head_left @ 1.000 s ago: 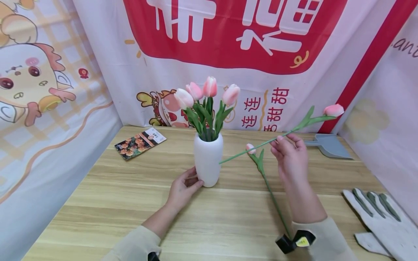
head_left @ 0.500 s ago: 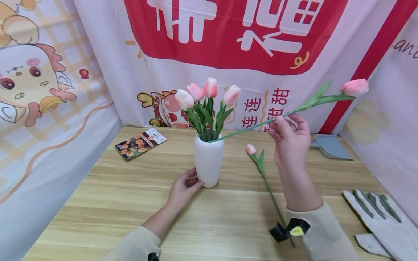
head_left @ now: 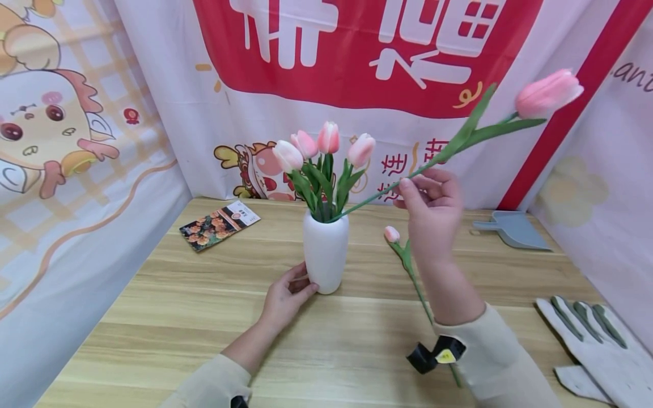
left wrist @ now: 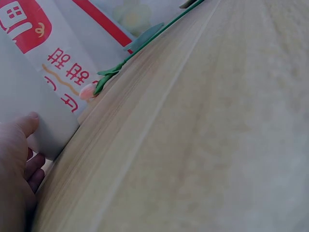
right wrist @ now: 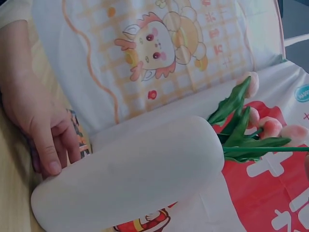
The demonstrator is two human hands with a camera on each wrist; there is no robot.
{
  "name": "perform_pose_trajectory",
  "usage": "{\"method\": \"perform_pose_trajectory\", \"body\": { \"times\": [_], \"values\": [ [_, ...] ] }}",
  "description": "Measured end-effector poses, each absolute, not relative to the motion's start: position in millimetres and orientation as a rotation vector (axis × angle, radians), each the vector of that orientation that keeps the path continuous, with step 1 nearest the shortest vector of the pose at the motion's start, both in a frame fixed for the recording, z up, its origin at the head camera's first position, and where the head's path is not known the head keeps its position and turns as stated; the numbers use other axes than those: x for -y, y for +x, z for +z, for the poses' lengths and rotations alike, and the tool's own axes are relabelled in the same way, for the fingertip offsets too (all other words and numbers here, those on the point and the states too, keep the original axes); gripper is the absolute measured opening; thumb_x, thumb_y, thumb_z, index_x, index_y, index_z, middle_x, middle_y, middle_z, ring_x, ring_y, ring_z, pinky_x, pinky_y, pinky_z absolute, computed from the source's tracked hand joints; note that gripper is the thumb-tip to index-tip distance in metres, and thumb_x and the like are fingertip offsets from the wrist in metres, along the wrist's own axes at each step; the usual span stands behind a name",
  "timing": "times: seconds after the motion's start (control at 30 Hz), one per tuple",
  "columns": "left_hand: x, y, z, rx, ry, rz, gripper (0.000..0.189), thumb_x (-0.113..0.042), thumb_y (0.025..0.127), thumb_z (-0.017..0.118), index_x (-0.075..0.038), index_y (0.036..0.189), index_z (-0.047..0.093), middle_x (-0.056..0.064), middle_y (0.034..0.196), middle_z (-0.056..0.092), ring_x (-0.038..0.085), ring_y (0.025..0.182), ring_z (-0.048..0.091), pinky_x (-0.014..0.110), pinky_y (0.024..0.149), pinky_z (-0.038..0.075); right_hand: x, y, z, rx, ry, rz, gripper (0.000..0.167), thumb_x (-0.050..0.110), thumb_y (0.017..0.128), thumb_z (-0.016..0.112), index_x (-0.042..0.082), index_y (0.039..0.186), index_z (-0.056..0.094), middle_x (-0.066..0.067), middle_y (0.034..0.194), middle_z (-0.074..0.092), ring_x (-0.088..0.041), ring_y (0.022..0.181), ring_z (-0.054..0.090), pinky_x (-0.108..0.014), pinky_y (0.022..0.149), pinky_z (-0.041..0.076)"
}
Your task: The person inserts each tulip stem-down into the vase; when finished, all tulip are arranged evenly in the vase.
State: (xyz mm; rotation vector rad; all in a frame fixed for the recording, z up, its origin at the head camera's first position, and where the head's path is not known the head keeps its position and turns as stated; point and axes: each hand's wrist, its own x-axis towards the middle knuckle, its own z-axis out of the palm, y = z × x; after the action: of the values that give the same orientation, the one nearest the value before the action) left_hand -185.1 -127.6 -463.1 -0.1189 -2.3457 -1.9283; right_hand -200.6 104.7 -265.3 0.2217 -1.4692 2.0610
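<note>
A white vase (head_left: 326,255) stands upright on the wooden table, with several pink tulips (head_left: 328,139) in it. My left hand (head_left: 283,299) holds the vase low on its left side, thumb in front and fingers behind. In my right hand (head_left: 433,212) I pinch the green stem of another tulip (head_left: 546,96), its bloom up to the right. This stem slants down to the left, its lower end at the vase mouth; the right wrist view shows the stem (right wrist: 265,149) reaching the rim. A further tulip (head_left: 406,262) lies on the table, partly behind my right forearm.
A flower-picture packet (head_left: 219,225) lies at the back left of the table. At the back right is a grey dustpan-like scoop (head_left: 517,229). White and green gloves (head_left: 597,340) lie at the right edge. Printed cloth (head_left: 178,102) hangs around the table.
My right hand has risen and then moved left, tilting the tulip more steeply. Its stem end has gone from beside the vase to the vase mouth. My left hand has stayed still.
</note>
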Motion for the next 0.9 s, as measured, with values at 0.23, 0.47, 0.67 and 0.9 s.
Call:
{"method": "perform_pose_trajectory", "body": {
  "times": [0.23, 0.47, 0.67, 0.9],
  "values": [
    [128, -185, -465, 2.343, -0.109, -1.940, 0.054, -0.008, 0.085, 0.075, -0.006, 0.136, 0.056, 0.016, 0.130, 0.063, 0.032, 0.113, 0.066, 0.032, 0.092, 0.058, -88, -202, -269, 1.520, 0.439, 2.001, 0.027, -0.007, 0.087, 0.066, 0.015, 0.101, 0.060, 0.007, 0.084, 0.070, -0.009, 0.074, 0.067, -0.020, 0.065, 0.060],
    [128, -184, -463, 2.345, -0.128, -1.934, 0.053, -0.008, 0.086, 0.075, -0.006, 0.136, 0.056, 0.016, 0.129, 0.064, 0.032, 0.113, 0.066, 0.031, 0.092, 0.058, -77, -202, -272, 1.756, 0.472, 1.846, 0.021, -0.002, 0.089, 0.067, 0.000, 0.108, 0.060, 0.012, 0.087, 0.071, -0.009, 0.072, 0.066, -0.020, 0.066, 0.059],
    [128, -184, -462, 2.335, -0.125, -1.943, 0.053, -0.007, 0.086, 0.074, -0.006, 0.136, 0.056, 0.016, 0.130, 0.063, 0.032, 0.113, 0.066, 0.031, 0.092, 0.058, -69, -205, -277, 1.868, 0.518, 1.787, 0.021, 0.000, 0.090, 0.066, -0.005, 0.109, 0.060, -0.011, 0.091, 0.072, -0.006, 0.072, 0.064, -0.017, 0.065, 0.056],
    [128, -184, -462, 2.331, -0.133, -1.945, 0.053, -0.006, 0.086, 0.074, -0.004, 0.136, 0.056, 0.017, 0.130, 0.063, 0.033, 0.113, 0.066, 0.030, 0.091, 0.059, -64, -207, -284, 2.072, 0.547, 1.705, 0.022, 0.003, 0.090, 0.067, 0.001, 0.111, 0.063, -0.017, 0.097, 0.071, -0.009, 0.080, 0.064, -0.016, 0.071, 0.056]
  ]
}}
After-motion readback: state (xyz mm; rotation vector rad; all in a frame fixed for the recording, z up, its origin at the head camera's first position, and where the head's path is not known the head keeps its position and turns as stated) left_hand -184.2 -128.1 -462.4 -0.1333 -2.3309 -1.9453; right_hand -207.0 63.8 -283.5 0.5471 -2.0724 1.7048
